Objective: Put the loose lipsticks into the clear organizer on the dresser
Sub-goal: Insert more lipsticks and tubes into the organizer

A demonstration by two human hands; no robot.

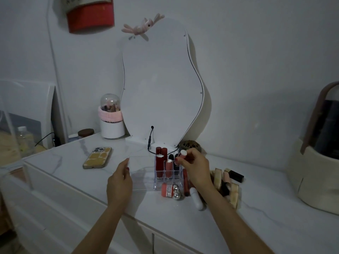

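The clear organizer (143, 173) stands on the white dresser (73, 173) in front of the mirror. Several lipsticks stand upright in its right compartments: two dark red ones (161, 158) at the back, a pink one (168, 167) in front, dark ones behind it. My left hand (120, 182) grips the organizer's left edge. My right hand (195, 166) holds a pink lipstick with a white cap (182, 156), tilted over the right compartments. Loose lipsticks (227, 182) lie in a pile to the right, partly hidden by my right wrist.
A phone (97, 158) lies at the left. A curvy mirror (161, 88) with a black cable stands behind. A small red bottle (167, 190), silver keychain (177, 193) and white tube (198, 199) lie in front. A cream basket (315, 173) stands at right, a white brush holder (111, 123) at the back left.
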